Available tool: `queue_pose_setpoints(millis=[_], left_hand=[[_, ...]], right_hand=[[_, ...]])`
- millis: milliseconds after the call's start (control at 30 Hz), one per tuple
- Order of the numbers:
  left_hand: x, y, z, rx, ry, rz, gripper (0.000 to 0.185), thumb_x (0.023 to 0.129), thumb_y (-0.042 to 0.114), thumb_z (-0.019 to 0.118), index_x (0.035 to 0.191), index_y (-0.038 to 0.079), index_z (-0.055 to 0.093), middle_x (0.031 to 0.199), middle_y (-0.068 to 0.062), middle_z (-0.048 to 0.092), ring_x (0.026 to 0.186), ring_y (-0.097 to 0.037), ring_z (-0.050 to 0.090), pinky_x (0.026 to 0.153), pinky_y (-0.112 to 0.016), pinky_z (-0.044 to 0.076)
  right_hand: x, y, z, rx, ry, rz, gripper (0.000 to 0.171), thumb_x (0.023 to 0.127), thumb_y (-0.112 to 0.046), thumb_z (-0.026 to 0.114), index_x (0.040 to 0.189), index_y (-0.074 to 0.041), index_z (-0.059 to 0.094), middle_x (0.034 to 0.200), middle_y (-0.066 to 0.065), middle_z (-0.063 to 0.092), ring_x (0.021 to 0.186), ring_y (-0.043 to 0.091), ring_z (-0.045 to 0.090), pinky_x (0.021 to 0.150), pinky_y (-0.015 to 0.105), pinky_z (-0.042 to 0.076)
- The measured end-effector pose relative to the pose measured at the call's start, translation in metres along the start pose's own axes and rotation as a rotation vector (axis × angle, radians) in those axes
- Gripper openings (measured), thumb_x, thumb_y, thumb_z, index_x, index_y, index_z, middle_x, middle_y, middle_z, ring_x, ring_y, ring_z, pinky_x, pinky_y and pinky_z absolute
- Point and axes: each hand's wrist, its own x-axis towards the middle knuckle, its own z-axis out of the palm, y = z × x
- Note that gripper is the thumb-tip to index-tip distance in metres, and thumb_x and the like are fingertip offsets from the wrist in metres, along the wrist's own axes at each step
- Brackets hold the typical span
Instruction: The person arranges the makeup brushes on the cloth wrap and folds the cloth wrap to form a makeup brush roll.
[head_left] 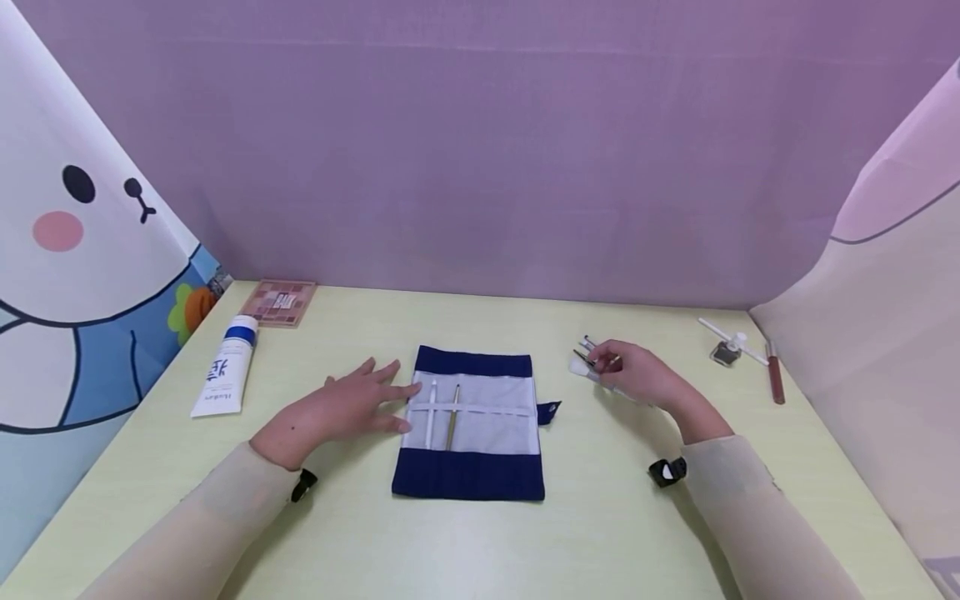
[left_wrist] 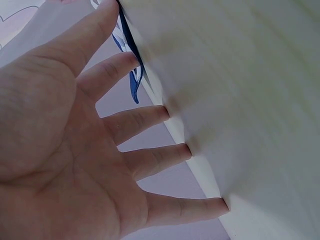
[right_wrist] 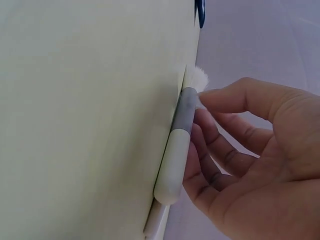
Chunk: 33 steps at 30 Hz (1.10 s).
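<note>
My left hand (head_left: 337,410) lies flat, fingers straight, on the table (head_left: 600,533) at the left edge of the roll (head_left: 471,423), so the cloth stays spread. My right hand (head_left: 637,375) curls around a white brush (right_wrist: 178,150), right of the roll, among the other brushes (head_left: 587,350).

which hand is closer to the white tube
Left. The left hand lies flat by the brush roll, a short way right of the white tube. The right hand holds brushes far across the table.

Navy-and-grey brush roll (head_left: 471,475); white-tipped brush (right_wrist: 181,142); pale-yellow table (head_left: 480,550)
</note>
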Motion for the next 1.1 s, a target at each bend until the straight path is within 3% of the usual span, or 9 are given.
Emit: queue_pose_setpoints(millis=[267, 600, 800, 1100], left_hand=[[-0.001, 0.000, 0.001, -0.011, -0.003, -0.009, 0.068, 0.101, 0.055, 0.067, 0.162, 0.030, 0.048, 0.177, -0.024, 0.024, 0.159, -0.063, 0.019, 0.105, -0.097, 0.023], [-0.002, 0.000, 0.003, -0.013, 0.000, -0.012, 0.067, 0.101, 0.053, 0.068, 0.161, 0.029, 0.050, 0.177, -0.023, 0.026, 0.160, -0.062, 0.020, 0.104, -0.097, 0.025], [-0.003, 0.001, 0.002, -0.013, 0.007, -0.010, 0.067, 0.101, 0.053, 0.068, 0.161, 0.029, 0.050, 0.176, -0.024, 0.026, 0.160, -0.062, 0.020, 0.105, -0.096, 0.025], [-0.001, 0.000, 0.002, -0.003, 0.011, -0.004, 0.066, 0.102, 0.054, 0.066, 0.161, 0.030, 0.049, 0.177, -0.023, 0.026, 0.159, -0.062, 0.021, 0.104, -0.097, 0.025]], right_hand=[[0.002, -0.005, 0.005, -0.149, -0.009, -0.009, 0.022, 0.096, 0.001, 0.068, 0.118, 0.001, 0.069, 0.110, 0.017, 0.072, 0.099, 0.024, 0.065, 0.086, 0.036, 0.055], [0.004, -0.007, 0.008, -0.213, 0.002, -0.050, 0.020, 0.098, 0.002, 0.064, 0.117, 0.003, 0.070, 0.107, 0.017, 0.072, 0.097, 0.025, 0.064, 0.089, 0.042, 0.056], [0.003, -0.007, 0.006, -0.192, 0.013, -0.063, 0.022, 0.100, 0.000, 0.063, 0.121, 0.002, 0.069, 0.110, 0.017, 0.072, 0.100, 0.025, 0.065, 0.089, 0.041, 0.054], [0.003, -0.013, 0.000, -0.075, 0.018, -0.034, 0.024, 0.104, -0.010, 0.064, 0.126, -0.003, 0.071, 0.114, 0.014, 0.072, 0.104, 0.024, 0.064, 0.091, 0.036, 0.053]])
